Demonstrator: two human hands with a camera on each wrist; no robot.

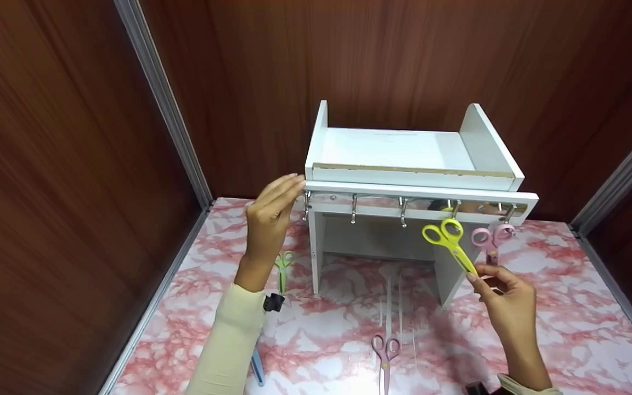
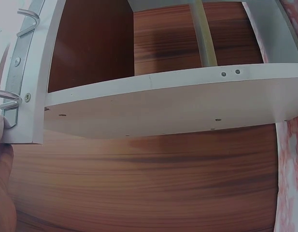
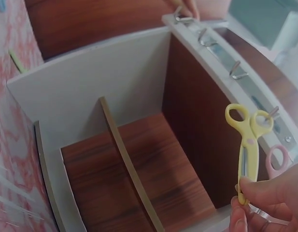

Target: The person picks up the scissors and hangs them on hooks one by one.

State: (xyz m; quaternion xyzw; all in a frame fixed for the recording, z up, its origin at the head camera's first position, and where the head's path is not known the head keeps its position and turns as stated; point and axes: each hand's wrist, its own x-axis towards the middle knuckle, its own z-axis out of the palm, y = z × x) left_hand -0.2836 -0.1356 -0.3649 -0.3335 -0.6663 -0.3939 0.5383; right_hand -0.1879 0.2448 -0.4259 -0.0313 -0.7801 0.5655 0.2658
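My right hand (image 1: 508, 307) pinches the yellow scissors (image 1: 461, 253) by the blade end, handles up. One handle loop is at a metal hook (image 1: 456, 208) of the white rail (image 1: 423, 193); whether it hangs there I cannot tell. Pink scissors (image 1: 492, 241) hang from the rail's rightmost hook, just beyond that hand. With fingers extended, my left hand (image 1: 269, 219) touches the rail's left end. In the left wrist view its fingers (image 2: 3, 166) show at the rail's end. The right wrist view shows the yellow scissors (image 3: 249, 145) upright between thumb and fingers.
The rail fronts a white shelf unit (image 1: 316, 252) on a red-and-white marbled table (image 1: 574, 296). Green scissors (image 1: 282, 271) lie left of the unit, mauve scissors (image 1: 385, 356) in front. A blue handled item (image 1: 258, 367) shows beside the left sleeve. Brown panels (image 1: 393, 66) enclose the table.
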